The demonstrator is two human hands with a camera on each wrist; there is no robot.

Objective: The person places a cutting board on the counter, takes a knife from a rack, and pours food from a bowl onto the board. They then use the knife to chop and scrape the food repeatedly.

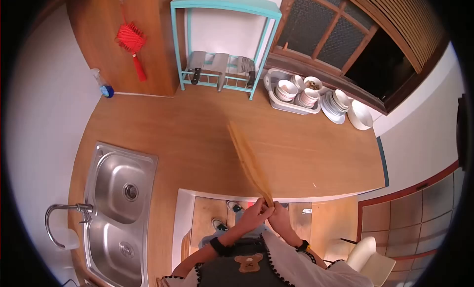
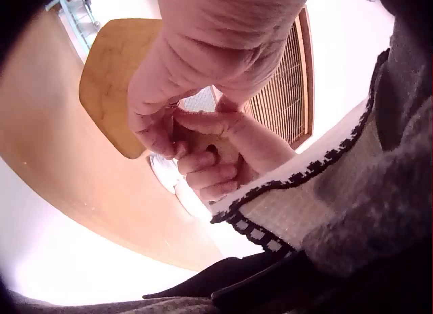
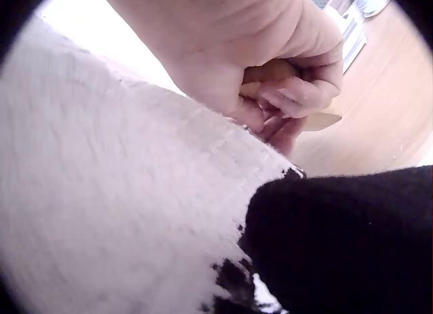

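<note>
A wooden cutting board [image 1: 249, 161] with a narrow handle is held up over the counter's front edge, seen almost edge-on in the head view. Its broad face with rounded corners shows in the left wrist view, where the board [image 2: 116, 84] reaches past the fingers. My left hand [image 1: 253, 216] and right hand [image 1: 280, 219] meet at the handle end, fingers curled round it. Close up, the left hand [image 2: 210, 50] covers part of the handle. In the right wrist view the right hand [image 3: 270, 50] hides most of the board, leaving a thin strip [image 3: 323, 121].
The wooden counter [image 1: 197, 124] carries a double steel sink [image 1: 153, 183] at left and a turquoise rack [image 1: 224, 3] with cleavers at the back. A grey basin [image 1: 289, 107] of bowls, stacked plates [image 1: 332, 111] and a white bowl [image 1: 360, 115] stand back right. A chair [image 1: 365, 257] is behind right.
</note>
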